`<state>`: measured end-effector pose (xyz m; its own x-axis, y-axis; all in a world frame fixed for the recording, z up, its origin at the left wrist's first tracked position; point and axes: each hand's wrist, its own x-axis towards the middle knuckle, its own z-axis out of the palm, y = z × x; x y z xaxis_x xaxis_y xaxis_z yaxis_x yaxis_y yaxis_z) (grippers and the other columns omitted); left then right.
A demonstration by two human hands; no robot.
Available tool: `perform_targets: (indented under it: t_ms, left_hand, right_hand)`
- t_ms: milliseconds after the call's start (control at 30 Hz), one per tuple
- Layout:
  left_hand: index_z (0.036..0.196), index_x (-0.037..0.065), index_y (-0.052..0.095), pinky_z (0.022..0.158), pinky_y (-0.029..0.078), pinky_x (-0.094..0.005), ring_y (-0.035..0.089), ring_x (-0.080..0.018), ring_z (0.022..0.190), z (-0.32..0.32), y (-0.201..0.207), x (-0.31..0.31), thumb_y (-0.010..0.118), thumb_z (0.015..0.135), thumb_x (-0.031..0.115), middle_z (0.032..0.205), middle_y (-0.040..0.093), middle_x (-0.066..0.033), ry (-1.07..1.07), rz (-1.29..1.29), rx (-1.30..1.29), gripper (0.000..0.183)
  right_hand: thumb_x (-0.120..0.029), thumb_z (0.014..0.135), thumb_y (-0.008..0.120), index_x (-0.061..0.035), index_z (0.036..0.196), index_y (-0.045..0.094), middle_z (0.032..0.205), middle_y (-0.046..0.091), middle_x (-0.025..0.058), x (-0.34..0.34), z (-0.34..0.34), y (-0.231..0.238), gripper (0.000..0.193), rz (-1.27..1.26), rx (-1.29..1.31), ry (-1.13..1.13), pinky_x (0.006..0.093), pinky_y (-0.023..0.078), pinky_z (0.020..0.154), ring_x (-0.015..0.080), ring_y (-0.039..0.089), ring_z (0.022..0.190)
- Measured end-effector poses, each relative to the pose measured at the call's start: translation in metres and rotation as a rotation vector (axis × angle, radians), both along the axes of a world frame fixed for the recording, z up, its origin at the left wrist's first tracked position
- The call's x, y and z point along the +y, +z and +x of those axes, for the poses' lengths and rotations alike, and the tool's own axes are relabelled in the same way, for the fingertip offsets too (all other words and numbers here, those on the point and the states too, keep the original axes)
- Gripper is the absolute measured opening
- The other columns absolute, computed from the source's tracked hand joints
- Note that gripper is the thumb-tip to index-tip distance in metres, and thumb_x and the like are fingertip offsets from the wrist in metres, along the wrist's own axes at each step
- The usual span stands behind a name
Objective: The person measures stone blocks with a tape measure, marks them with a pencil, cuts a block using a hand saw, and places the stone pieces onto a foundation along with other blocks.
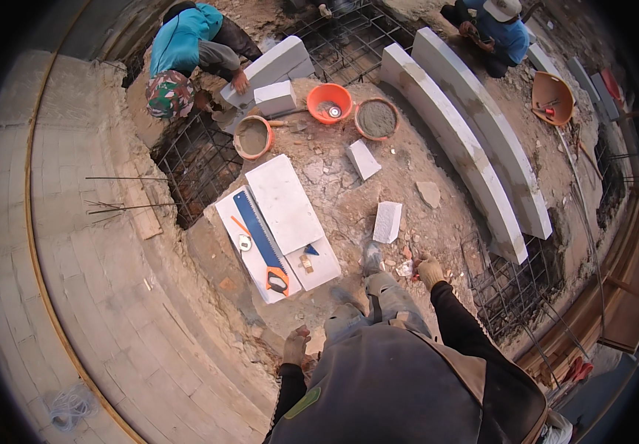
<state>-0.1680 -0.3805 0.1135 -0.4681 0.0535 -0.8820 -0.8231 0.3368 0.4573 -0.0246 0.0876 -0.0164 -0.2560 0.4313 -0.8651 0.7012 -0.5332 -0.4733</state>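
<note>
My left hand point(296, 345), in a pale work glove with bare fingertips, hangs beside my left knee. Its fingers are loosely bent, and nothing shows in them. On the other side, my right hand point(430, 272), gloved too, is out past my right knee with its fingers drawn together. A small reddish bit shows at those fingertips; what it is I cannot make out. Ahead of my feet, a blue handsaw point(260, 235) with an orange handle lies on white blocks, beside a tape measure point(245, 243). A larger white block point(284, 203) overlaps them. A cut block piece point(387, 222) sits near my boot.
Mortar tubs point(253, 138) and an orange bowl point(329, 103) stand ahead. Two curved block walls point(467, 140) run along the right, near rebar mesh point(512, 285). One co-worker point(186, 44) bends over blocks at far left; another point(501, 33) crouches at far right. Rebar ends point(127, 207) jut left.
</note>
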Motion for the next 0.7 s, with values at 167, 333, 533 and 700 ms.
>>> perform_targets:
  t_ms: [167, 333, 533, 700]
  left_hand:
    - [0.133, -0.004, 0.062, 0.074, 0.050, -0.0273, 0.066, -0.0190, 0.087, 0.010, 0.004, 0.003, 0.062, 0.094, 0.017, 0.108, 0.068, -0.0096, 0.020, -0.065, -0.012, 0.045]
    - [0.132, -0.004, 0.062, 0.073, 0.050, -0.0280, 0.068, -0.0220, 0.094, 0.027, -0.015, -0.014, 0.057, 0.095, 0.017, 0.113, 0.068, -0.0120, -0.003, -0.031, -0.021, 0.043]
    - [0.127, -0.004, 0.064, 0.071, 0.049, -0.0275, 0.070, -0.0241, 0.096, 0.030, -0.029, -0.038, 0.058, 0.093, 0.017, 0.114, 0.068, -0.0119, 0.022, 0.068, -0.006, 0.041]
    - [0.129, -0.003, 0.063, 0.068, 0.047, -0.0257, 0.070, -0.0228, 0.096, 0.024, -0.043, -0.077, 0.056, 0.093, 0.016, 0.113, 0.068, -0.0104, -0.008, 0.064, 0.028, 0.041]
  right_hand:
    - [-0.004, 0.096, 0.053, -0.0022, 0.107, 0.064, 0.083, 0.064, 0.0084, -0.008, 0.009, 0.002, 0.016, -0.083, 0.003, -0.085, 0.0334, 0.051, 0.058, 0.0190, 0.062, 0.067]
    - [-0.003, 0.095, 0.050, -0.0034, 0.105, 0.062, 0.078, 0.063, 0.0084, -0.009, 0.004, 0.011, 0.016, -0.068, -0.028, -0.067, 0.0352, 0.049, 0.050, 0.0201, 0.061, 0.062]
    - [-0.010, 0.096, 0.055, -0.0046, 0.107, 0.065, 0.076, 0.064, 0.0085, -0.027, -0.008, 0.014, 0.016, 0.046, -0.026, -0.010, 0.0368, 0.046, 0.043, 0.0194, 0.061, 0.060]
    - [-0.007, 0.095, 0.051, -0.0058, 0.113, 0.063, 0.085, 0.067, 0.0089, -0.057, -0.018, 0.020, 0.022, 0.101, -0.026, 0.103, 0.0377, 0.049, 0.054, 0.0222, 0.065, 0.067]
